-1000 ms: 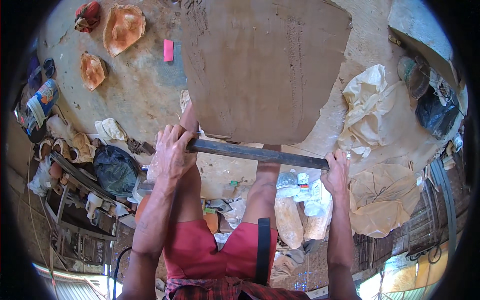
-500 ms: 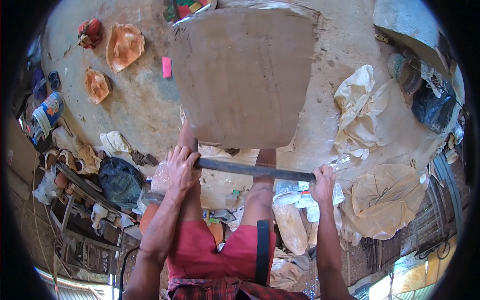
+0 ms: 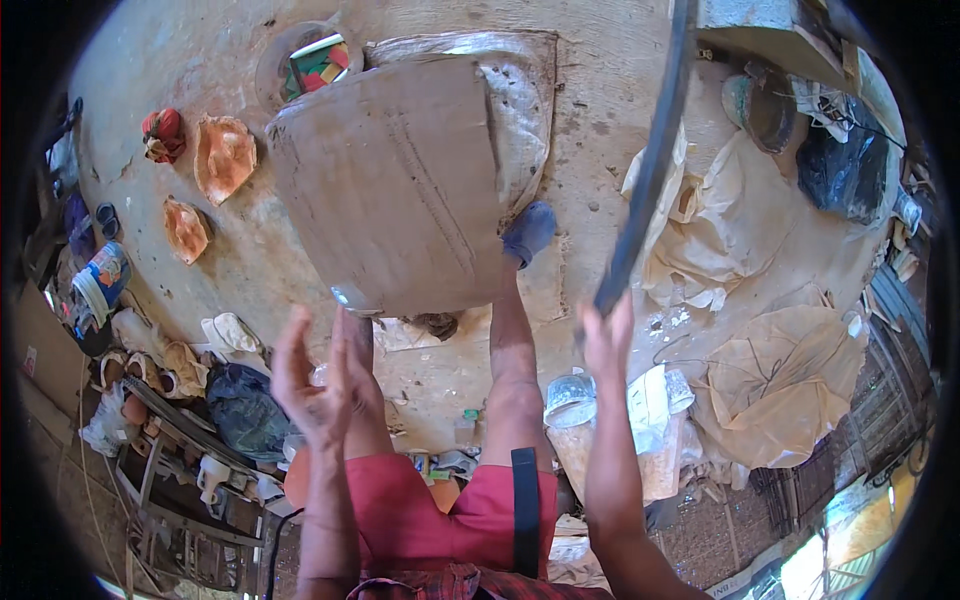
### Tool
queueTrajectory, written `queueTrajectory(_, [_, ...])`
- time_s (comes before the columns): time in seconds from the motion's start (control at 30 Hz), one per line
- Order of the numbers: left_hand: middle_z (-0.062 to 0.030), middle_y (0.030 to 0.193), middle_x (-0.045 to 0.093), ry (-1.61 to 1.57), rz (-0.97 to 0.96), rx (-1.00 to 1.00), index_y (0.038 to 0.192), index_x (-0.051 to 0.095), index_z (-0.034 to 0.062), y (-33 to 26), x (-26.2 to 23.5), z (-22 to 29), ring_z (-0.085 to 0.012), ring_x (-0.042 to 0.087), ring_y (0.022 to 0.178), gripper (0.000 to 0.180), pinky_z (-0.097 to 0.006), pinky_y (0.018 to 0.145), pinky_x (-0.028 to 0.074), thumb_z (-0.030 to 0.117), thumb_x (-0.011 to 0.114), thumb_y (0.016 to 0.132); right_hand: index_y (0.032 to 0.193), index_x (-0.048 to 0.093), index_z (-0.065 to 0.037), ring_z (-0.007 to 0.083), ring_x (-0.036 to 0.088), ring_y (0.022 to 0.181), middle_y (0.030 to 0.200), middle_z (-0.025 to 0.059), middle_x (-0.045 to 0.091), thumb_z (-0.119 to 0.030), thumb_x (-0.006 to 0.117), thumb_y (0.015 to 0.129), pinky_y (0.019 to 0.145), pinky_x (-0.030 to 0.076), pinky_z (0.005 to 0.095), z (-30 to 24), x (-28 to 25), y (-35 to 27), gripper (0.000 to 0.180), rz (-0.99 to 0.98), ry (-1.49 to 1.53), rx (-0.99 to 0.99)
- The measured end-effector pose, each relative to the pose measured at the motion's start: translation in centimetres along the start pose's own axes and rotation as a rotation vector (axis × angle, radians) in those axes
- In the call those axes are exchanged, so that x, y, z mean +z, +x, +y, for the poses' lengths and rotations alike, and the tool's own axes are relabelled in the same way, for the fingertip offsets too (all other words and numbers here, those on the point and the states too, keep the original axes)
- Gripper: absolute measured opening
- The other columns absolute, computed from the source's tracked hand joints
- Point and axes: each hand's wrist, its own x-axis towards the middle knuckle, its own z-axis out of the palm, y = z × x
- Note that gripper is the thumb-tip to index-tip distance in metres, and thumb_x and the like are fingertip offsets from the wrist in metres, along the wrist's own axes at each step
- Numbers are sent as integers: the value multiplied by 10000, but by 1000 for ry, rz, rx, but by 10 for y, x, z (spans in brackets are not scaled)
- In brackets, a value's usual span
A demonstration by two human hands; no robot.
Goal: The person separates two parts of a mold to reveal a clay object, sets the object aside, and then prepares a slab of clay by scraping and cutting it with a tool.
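My right hand (image 3: 605, 345) grips one end of a long dark bar (image 3: 650, 170), which reaches up past the upper edge of the view. My left hand (image 3: 315, 385) is off the bar and holds nothing, its fingers apart and slightly blurred. Ahead of my legs stands a large smooth brown block that looks like clay (image 3: 390, 190), with a rough line running down its top. Part of a pale sheet (image 3: 520, 110) shows beyond the block's right side. My right foot, in a blue shoe (image 3: 530, 235), is beside the block; my left foot is hidden.
A round container (image 3: 285, 75) with coloured pieces stands behind the block. Orange-brown moulded pieces (image 3: 225, 158) lie on the left. Crumpled cream sheets (image 3: 720, 215) and a tan sheet (image 3: 785, 385) spread at right. A pale bucket (image 3: 570, 398) stands by my right knee.
My left hand has let go of the bar and opened. My right hand has swung the bar from level to nearly upright. The block now appears further left, and my right shoe has come into view.
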Motion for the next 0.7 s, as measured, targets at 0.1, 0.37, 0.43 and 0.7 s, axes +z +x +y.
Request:
queueTrajectory(0.1, [-171,1321,707,-174,-84,-299,1310,647,-56,-42,35,7,-245,681,1239,381,-347,1108,514,-75,720,936,1087,620,15,163,608,832,925,70,644,-173,711,870,745,496,340,-20,61,102,301,128,211,75])
queueTrajectory(0.37, [-172,1216,731,-291,-236,-410,1185,686,-79,-71,69,8,-231,711,1174,272,-346,1064,565,-113,714,916,1104,669,92,239,738,848,935,171,735,-271,765,870,719,567,368,-31,168,207,442,319,67,78])
queueTrajectory(0.43, [-173,1225,730,-341,-267,-388,1200,678,-81,-66,77,12,-233,708,1184,283,-347,1072,560,-113,705,920,1219,664,94,256,737,962,1122,192,746,-335,727,943,791,572,372,-12,161,223,513,71,104,165])
queueTrajectory(0.7, [-203,1333,683,-250,-177,-349,1268,646,-80,-32,41,-9,-295,634,1325,348,-393,1160,497,-132,668,924,1538,451,59,314,571,1362,1484,228,572,-615,399,1096,1130,461,449,25,136,52,807,275,621,342])
